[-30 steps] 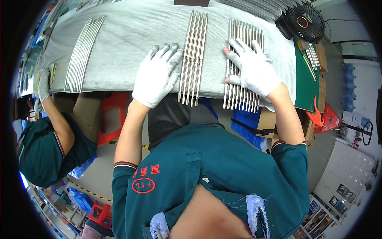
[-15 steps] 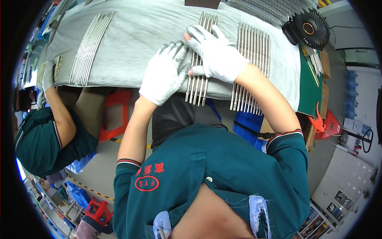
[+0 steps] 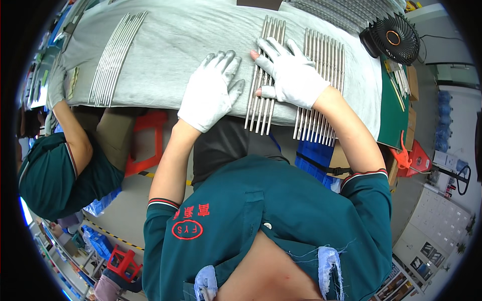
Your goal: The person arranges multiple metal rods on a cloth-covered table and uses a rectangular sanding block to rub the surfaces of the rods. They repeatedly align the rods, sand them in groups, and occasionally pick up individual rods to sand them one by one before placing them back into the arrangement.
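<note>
My left hand (image 3: pixel 210 93), in a white glove with grey fingertips, lies flat on the grey cloth (image 3: pixel 168 55) with its fingers stretched out, holding nothing. To its right, my gloved right hand (image 3: pixel 297 79) is spread over a small group of thin metal rods (image 3: pixel 259 108). Its fingers rest on the rods without wrapping round them; the thumb and one other fingertip are bare. The rods lie side by side, their near ends jutting past the table edge. Just to the right is a wider row of similar rods (image 3: pixel 325 52), partly hidden under my right hand and forearm.
Another row of thin rods (image 3: pixel 116 60) lies at the left of the table. A black fan (image 3: pixel 394 37) stands at the far right, near loose rods on a green surface (image 3: pixel 389 118). A co-worker (image 3: pixel 65 170) sits at the left, and a dark box (image 3: pixel 259 4) is at the far edge.
My right hand and the small group of rods under it have shifted right, closer to the wider row. My left hand has stayed nearly in place, now apart from the rods.
</note>
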The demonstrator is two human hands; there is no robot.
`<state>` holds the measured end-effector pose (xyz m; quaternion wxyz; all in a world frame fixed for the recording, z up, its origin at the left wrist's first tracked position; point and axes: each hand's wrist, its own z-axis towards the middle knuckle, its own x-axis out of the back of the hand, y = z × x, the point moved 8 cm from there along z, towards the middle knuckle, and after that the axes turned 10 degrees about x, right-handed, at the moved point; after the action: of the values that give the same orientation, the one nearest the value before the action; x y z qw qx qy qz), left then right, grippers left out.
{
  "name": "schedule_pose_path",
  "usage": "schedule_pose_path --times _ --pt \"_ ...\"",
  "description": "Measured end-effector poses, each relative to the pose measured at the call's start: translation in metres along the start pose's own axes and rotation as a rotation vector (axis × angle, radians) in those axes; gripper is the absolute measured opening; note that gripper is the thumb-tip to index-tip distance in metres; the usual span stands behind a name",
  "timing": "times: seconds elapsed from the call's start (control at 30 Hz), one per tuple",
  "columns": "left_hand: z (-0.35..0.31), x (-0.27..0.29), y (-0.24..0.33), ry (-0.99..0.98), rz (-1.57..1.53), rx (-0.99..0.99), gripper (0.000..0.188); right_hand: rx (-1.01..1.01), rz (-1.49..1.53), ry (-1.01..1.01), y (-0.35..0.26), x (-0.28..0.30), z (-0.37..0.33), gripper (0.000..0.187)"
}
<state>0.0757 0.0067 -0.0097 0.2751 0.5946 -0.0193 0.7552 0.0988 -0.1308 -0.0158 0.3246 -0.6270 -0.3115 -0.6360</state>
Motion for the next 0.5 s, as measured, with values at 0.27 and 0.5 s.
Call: schedule_pose_path --times 0.27,0.5 --pt "0.000 0.001 0.001 0.013 -0.008 -0.011 0.049 -0.015 0.020 -0.020 0.003 0.002 -0.009 0.086" --pt "0.000 0.000 0.001 0.007 0.032 -0.008 0.049 -0.038 -0.025 -0.061 0.008 0.000 -0.019 0.085"
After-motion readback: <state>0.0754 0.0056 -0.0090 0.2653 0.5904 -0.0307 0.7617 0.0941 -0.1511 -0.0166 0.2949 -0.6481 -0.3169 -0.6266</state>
